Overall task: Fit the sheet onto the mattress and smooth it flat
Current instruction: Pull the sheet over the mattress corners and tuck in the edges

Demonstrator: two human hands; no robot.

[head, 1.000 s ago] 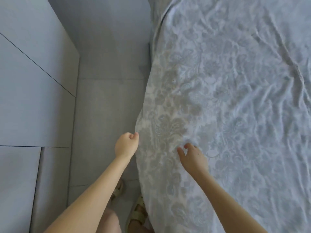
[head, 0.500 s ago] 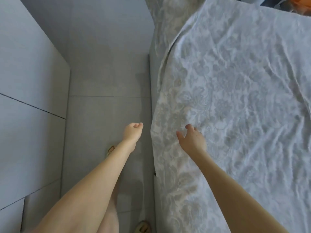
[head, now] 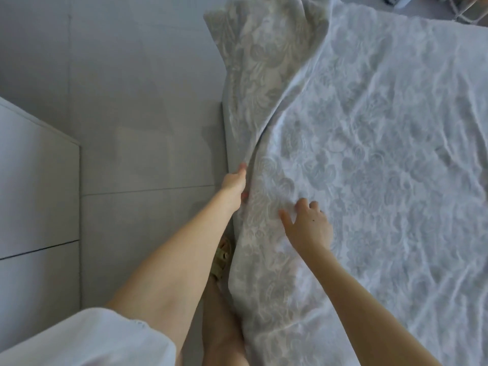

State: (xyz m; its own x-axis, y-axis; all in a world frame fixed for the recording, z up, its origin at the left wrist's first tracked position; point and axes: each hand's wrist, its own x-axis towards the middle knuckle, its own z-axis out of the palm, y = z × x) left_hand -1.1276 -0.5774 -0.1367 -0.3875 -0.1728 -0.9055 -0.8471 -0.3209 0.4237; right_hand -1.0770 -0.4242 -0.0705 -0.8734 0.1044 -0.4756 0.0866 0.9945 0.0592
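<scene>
A pale sheet (head: 383, 143) with a grey floral pattern covers the mattress, wrinkled across the top and draped over the left side. The bed's left side panel (head: 225, 133) shows bare below a hanging fold of sheet (head: 258, 64) at the far corner. My left hand (head: 235, 180) is at the mattress's left edge, its fingers curled into the sheet's hanging side. My right hand (head: 307, 225) lies on top of the sheet close to that edge, thumb spread and fingertips bent down into the cloth.
A grey tiled floor (head: 132, 114) runs along the bed's left. White cabinet fronts (head: 34, 194) stand at the far left. My sandalled foot (head: 223, 257) is beside the bed. Some objects (head: 459, 9) sit past the bed's far end.
My left hand went from hanging free over the floor to gripping the sheet's side. My right hand stayed on the sheet near the edge. The view shifted forward along the bed.
</scene>
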